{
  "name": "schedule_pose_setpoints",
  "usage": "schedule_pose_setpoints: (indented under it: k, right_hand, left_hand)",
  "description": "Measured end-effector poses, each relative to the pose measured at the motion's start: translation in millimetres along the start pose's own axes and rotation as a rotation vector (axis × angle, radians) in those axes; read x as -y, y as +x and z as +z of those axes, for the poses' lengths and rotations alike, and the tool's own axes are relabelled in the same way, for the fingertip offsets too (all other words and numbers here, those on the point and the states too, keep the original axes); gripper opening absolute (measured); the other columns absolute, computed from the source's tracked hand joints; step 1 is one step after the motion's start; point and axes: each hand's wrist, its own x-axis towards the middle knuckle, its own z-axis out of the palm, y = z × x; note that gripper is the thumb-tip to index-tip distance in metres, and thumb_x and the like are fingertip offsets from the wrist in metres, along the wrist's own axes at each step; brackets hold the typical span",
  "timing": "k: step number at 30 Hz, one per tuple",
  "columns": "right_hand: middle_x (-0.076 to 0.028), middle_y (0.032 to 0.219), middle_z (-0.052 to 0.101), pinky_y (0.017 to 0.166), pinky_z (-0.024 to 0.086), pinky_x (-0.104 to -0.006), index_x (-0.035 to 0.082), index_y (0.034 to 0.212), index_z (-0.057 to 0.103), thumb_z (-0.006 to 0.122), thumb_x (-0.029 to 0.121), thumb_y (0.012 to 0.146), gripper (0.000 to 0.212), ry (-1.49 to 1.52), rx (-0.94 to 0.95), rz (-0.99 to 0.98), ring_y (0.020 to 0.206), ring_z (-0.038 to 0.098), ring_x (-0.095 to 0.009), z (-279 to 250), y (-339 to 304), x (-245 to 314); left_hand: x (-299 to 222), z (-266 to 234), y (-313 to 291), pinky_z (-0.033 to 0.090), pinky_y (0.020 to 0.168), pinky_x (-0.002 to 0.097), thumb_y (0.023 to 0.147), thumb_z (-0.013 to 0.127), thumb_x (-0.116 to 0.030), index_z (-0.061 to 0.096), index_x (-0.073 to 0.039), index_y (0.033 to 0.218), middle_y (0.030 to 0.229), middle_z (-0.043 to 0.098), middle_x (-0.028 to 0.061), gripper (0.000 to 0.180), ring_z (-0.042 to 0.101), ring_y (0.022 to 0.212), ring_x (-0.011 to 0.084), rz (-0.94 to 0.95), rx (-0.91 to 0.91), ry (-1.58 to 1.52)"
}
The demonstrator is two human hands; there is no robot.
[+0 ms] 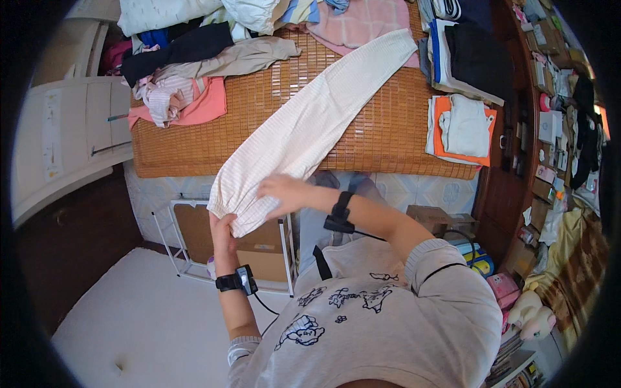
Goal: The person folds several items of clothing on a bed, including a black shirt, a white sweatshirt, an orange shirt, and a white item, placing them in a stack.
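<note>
A long pair of cream trousers with fine stripes (304,123), folded lengthwise, lies slantwise across the woven mat. Its narrow far end reaches toward the pink blanket, while the wide, gathered waist end hangs over the mat's near edge. My left hand (223,229) is closed on the lower left corner of that end. Above the same end is my right hand (284,194), a little blurred, with fingers stretched out over the fabric. Whether its palm presses on the cloth I cannot tell. Each wrist wears a black strap.
Brown tiled mat (401,123) covers the bed. Rumpled clothes (194,64) are heaped at the far left, beside a pink checked blanket (356,26). Folded stacks (462,129) line the right side. Below the near edge stand a white-framed rack (284,258) and cardboard boxes (430,216).
</note>
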Motion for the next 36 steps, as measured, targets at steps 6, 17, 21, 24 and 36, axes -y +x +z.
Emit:
schedule_pose_setpoints:
  k: [6, 17, 21, 24, 36]
  right_hand:
    - [-0.014, 0.103, 0.054, 0.085, 0.037, -0.0384, 0.006, 0.097, 0.058, 0.069, 0.038, 0.063, 0.048, -0.242, -0.329, 0.359, 0.098, 0.048, -0.030, -44, -39, -95]
    - [-0.014, 0.108, 0.050, 0.089, 0.036, -0.0375, 0.006, 0.103, 0.056, 0.065, 0.026, 0.065, 0.043, -0.626, -0.368, 0.936, 0.102, 0.045, -0.031, -113, -87, -214]
    - [-0.012, 0.118, 0.043, 0.093, 0.033, -0.0390, 0.013, 0.114, 0.049, 0.067, 0.025, 0.065, 0.053, -0.651, -0.311, 0.890, 0.108, 0.039, -0.030, -116, -86, -216]
    - [-0.010, 0.118, 0.042, 0.093, 0.031, -0.0406, 0.019, 0.119, 0.045, 0.071, 0.025, 0.063, 0.062, -0.677, -0.272, 0.857, 0.108, 0.038, -0.029, -116, -95, -216]
    - [-0.011, 0.118, 0.040, 0.087, 0.034, -0.0440, 0.021, 0.126, 0.037, 0.074, 0.027, 0.059, 0.076, -0.686, -0.326, 1.269, 0.106, 0.040, -0.029, -126, -150, -194]
  left_hand:
    - [-14, -64, 36, 0.037, 0.089, 0.0301, 0.059, 0.047, 0.009, 0.036, -0.002, 0.122, 0.117, 0.048, 0.0121, 0.065, 0.048, 0.105, 0.0244, 0.081, 0.006, 0.164]
    - [-71, -183, 92, 0.040, 0.081, 0.0270, 0.060, 0.048, 0.004, 0.046, 0.001, 0.113, 0.107, 0.054, 0.0095, 0.054, 0.053, 0.094, 0.0204, 0.017, -0.143, 0.465]
    - [-99, -184, 99, 0.042, 0.077, 0.0264, 0.061, 0.046, 0.005, 0.044, 0.002, 0.115, 0.104, 0.054, 0.0096, 0.054, 0.053, 0.090, 0.0204, 0.080, -0.180, 0.541]
    - [-129, -174, 106, 0.042, 0.078, 0.0275, 0.061, 0.045, 0.005, 0.043, 0.002, 0.117, 0.108, 0.053, 0.0112, 0.055, 0.054, 0.094, 0.0215, 0.083, -0.234, 0.607]
    - [-141, 68, 122, 0.037, 0.087, 0.0256, 0.074, 0.052, 0.003, 0.041, 0.002, 0.120, 0.114, 0.050, 0.0106, 0.047, 0.048, 0.104, 0.0158, 0.483, 0.193, 0.837]
